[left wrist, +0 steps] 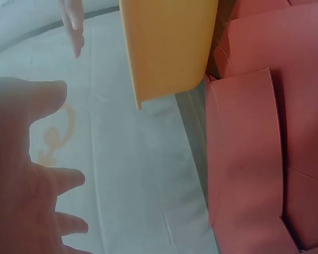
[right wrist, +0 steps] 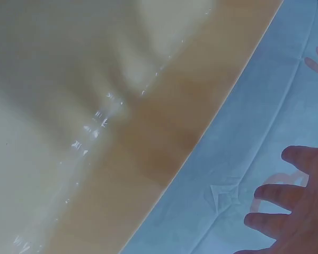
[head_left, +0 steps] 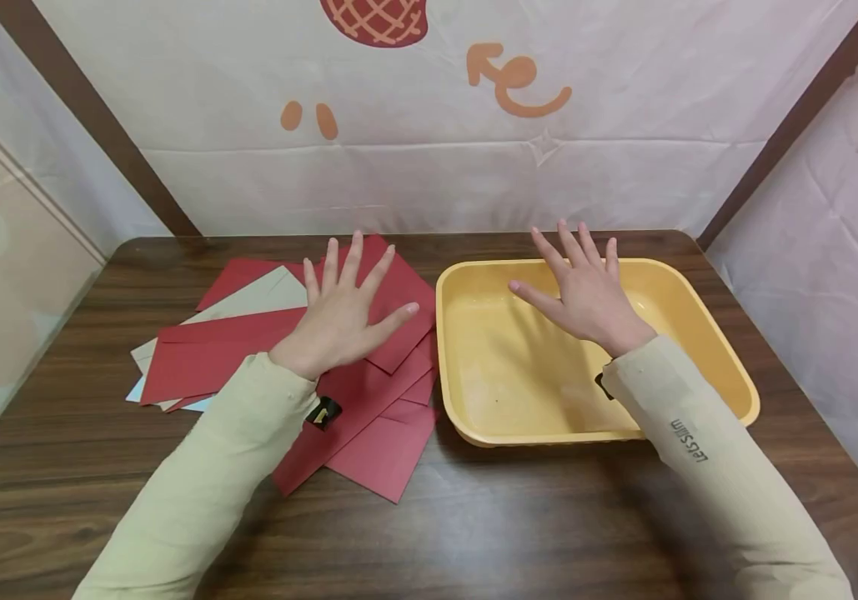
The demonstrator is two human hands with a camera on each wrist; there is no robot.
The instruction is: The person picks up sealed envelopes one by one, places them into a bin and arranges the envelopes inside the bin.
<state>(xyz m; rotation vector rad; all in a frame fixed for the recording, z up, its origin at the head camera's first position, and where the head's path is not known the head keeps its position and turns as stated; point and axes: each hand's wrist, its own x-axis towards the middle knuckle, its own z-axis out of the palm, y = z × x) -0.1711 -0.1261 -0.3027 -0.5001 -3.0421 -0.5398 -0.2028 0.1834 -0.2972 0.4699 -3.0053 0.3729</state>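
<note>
My left hand (head_left: 342, 321) hovers with fingers spread over a loose pile of red envelopes (head_left: 379, 454), holding nothing. Among the red ones lies a beige envelope (head_left: 259, 298), and pale blue corners (head_left: 136, 390) poke out at the pile's left edge. Over the yellow plastic tub (head_left: 474, 400) my right hand (head_left: 589, 300) is held up, its fingers also spread and nothing in them. In the left wrist view, red envelopes (left wrist: 244, 159) overlap beside the tub's side (left wrist: 169, 47). The right wrist view looks into the tub, where the hand's shadow falls on the inner wall (right wrist: 164, 116).
A dark wood-grain table (head_left: 474, 533) carries the pile at left and the tub at right, side by side. Behind it hangs a pale printed cloth (head_left: 413, 183), with brown posts (head_left: 98, 108) at the corners.
</note>
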